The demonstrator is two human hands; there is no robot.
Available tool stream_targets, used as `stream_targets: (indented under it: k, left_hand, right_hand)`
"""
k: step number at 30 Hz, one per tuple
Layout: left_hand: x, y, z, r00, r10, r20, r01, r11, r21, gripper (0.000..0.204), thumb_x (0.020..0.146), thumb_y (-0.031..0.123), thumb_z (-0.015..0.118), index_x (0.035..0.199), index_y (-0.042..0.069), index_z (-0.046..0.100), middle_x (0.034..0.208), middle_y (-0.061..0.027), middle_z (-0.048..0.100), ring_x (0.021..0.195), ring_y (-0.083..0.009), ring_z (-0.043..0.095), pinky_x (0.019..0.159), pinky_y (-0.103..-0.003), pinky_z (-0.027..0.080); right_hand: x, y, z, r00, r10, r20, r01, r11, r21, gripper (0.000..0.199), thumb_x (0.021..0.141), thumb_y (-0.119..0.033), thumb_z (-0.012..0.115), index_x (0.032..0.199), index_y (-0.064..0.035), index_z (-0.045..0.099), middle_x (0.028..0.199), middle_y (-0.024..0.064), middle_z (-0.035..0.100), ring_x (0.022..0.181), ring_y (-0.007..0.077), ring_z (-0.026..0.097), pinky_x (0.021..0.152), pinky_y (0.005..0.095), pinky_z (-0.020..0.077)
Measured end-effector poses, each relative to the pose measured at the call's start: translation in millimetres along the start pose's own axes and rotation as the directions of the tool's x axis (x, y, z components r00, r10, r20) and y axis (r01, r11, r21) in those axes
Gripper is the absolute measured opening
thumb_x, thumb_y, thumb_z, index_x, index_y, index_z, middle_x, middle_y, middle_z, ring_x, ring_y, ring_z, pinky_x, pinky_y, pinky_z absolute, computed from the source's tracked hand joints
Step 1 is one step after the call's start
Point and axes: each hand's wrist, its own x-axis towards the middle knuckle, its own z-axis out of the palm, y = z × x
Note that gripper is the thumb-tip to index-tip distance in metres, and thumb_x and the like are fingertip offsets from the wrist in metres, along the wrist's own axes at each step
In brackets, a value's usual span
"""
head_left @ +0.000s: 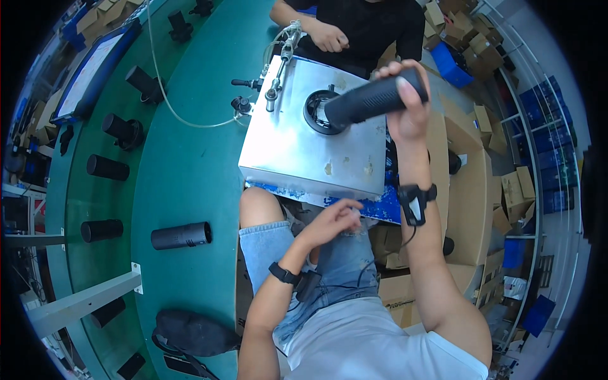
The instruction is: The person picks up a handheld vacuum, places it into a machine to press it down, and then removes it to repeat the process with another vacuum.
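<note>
My right hand (411,104) grips a black cylindrical housing (373,101) with ribbed grooves, its fingers wrapped round the far right end. The housing is held tilted, its other end at a round black ring fixture (323,113) on top of a silver metal box (297,152). Whether that end touches the ring, I cannot tell. My left hand (339,221) hovers above my lap by the front edge of the box, fingers loosely bent and apart, nothing seen in them. A metal air cylinder with clear tubing (278,69) is mounted at the box's left side.
A similar black cylinder (181,235) lies on the green table (190,183) at left, near a black bag (193,332). Several more stand or lie along the green strip farther left. Across the box sits another person (367,31). A large cardboard box (472,202) is at right.
</note>
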Motion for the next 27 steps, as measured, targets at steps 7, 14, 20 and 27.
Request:
stream_targets:
  k: [7, 14, 20, 27]
  left_hand:
    - [-1.4, 2.8, -13.0, 0.995, -0.095, 0.031, 0.092, 0.993, 0.07, 0.03, 0.097, 0.02, 0.055, 0.121, 0.001, 0.052, 0.094, -0.0043, 0.063, 0.089, -0.0094, 0.06, 0.082, -0.024, 0.049]
    - [-4.0, -0.4, -12.4, 0.996, -0.065, 0.066, 0.061, 0.996, 0.066, 0.034, 0.097, 0.019, 0.056, 0.125, 0.0, 0.05, 0.098, -0.007, 0.064, 0.093, -0.0125, 0.06, 0.087, -0.028, 0.049]
    - [-0.1, 2.7, -13.6, 0.993, -0.101, 0.056, 0.096, 0.992, 0.084, 0.033, 0.097, 0.018, 0.056, 0.124, 0.0, 0.05, 0.099, -0.0066, 0.064, 0.092, -0.012, 0.06, 0.087, -0.027, 0.049]
    - [-4.4, 2.8, -14.6, 0.996, -0.067, 0.062, 0.062, 0.995, 0.077, 0.033, 0.096, 0.016, 0.057, 0.124, 0.001, 0.05, 0.098, -0.0054, 0.064, 0.091, -0.0114, 0.06, 0.086, -0.026, 0.049]
  right_hand:
    - [23.5, 55.1, 10.9, 0.998, 0.018, 0.057, 0.004, 0.93, -0.369, 0.034, 0.079, -0.003, 0.068, 0.11, -0.0013, 0.055, 0.095, 0.0084, 0.065, 0.091, 0.0177, 0.063, 0.086, 0.0316, 0.0494]
    - [6.3, 81.1, 28.5, 0.992, -0.013, 0.122, 0.085, 0.788, -0.609, 0.035, 0.078, -0.003, 0.073, 0.107, -0.0014, 0.054, 0.092, 0.0048, 0.065, 0.085, 0.0099, 0.062, 0.078, 0.0246, 0.0505]
    - [-7.1, 81.5, 24.9, 0.992, -0.092, -0.081, 0.031, 0.825, -0.565, 0.034, 0.077, -0.003, 0.073, 0.107, -0.0025, 0.054, 0.094, 0.0046, 0.065, 0.085, 0.0112, 0.062, 0.08, 0.0252, 0.0495]
    - [4.5, 65.8, 20.9, 0.994, 0.108, 0.014, -0.072, 0.755, -0.651, 0.033, 0.076, -0.005, 0.076, 0.102, -0.0011, 0.056, 0.092, 0.0063, 0.067, 0.085, 0.011, 0.063, 0.08, 0.0258, 0.0506]
